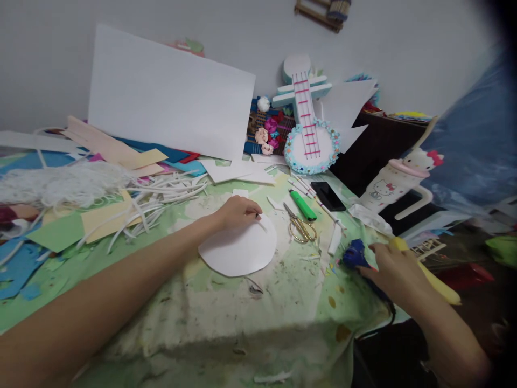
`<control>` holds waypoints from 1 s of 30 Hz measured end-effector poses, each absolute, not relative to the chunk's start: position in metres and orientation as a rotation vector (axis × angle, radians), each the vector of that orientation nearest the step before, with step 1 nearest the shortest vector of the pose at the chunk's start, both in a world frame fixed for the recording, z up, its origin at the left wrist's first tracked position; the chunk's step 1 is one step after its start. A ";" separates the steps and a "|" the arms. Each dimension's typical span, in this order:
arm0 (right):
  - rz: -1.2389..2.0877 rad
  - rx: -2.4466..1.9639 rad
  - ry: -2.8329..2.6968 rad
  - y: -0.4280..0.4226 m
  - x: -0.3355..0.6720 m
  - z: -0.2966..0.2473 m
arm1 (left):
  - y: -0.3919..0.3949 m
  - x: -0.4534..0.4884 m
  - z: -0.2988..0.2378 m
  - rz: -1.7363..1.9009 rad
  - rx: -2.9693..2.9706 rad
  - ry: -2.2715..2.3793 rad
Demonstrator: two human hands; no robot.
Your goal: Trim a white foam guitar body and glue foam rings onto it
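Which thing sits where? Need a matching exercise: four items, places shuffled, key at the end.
Things:
1. flat white roundish sheet
2. metal scissors with gold handles
3. white lute-shaped craft with pale-blue trim
4. dark-blue object

Places:
A. upright at the back
B. at the right hand
C. under the left hand
D. beside the bright-green plastic cutter

Pairs: 1-C, 2-D, 3-A, 4-B

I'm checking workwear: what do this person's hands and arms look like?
The left hand and right hand wear no gloves. No sleeve, watch or bracelet shows on the left arm or right arm. Any small rings cannot be made out.
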State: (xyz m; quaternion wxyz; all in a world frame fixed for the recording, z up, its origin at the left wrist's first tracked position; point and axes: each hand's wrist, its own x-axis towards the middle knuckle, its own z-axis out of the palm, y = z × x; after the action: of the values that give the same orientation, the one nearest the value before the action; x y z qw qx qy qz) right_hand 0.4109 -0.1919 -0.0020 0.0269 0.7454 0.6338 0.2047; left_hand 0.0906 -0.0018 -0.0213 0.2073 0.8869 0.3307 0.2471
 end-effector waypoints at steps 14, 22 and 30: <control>-0.062 1.874 3.126 -0.065 0.277 -0.017 | -0.007 0.090 -0.027 0.781 2.375 0.881; -0.099 1.802 3.142 -0.062 0.277 -0.027 | -0.005 0.089 -0.033 0.816 2.277 0.829; -0.142 1.798 3.112 -0.063 0.276 -0.026 | 0.001 0.068 -0.016 0.811 2.285 0.825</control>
State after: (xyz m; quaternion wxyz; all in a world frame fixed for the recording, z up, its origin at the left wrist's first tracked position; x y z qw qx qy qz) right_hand 0.2763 -0.0633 -0.0262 -0.2256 0.4870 0.8429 -0.0385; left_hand 0.0683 0.0013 -0.0156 0.2861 0.8549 0.3086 0.3034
